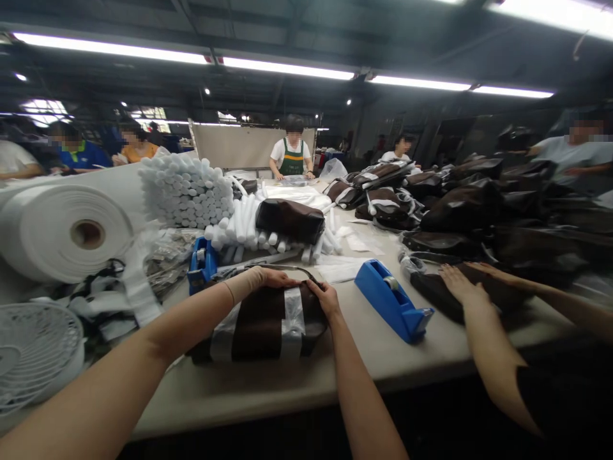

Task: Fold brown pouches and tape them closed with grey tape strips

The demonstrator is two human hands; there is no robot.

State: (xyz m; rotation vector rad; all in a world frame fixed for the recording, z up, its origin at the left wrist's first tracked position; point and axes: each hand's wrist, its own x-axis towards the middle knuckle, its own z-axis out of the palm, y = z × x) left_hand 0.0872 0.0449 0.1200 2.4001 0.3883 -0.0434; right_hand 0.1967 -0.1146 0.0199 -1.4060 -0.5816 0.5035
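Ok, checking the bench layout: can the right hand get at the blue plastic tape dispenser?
Probably yes. The right hand rests on the dark brown bag banded with shiny tape, and the blue plastic tape dispenser sits beside it on the table, with nothing between them.
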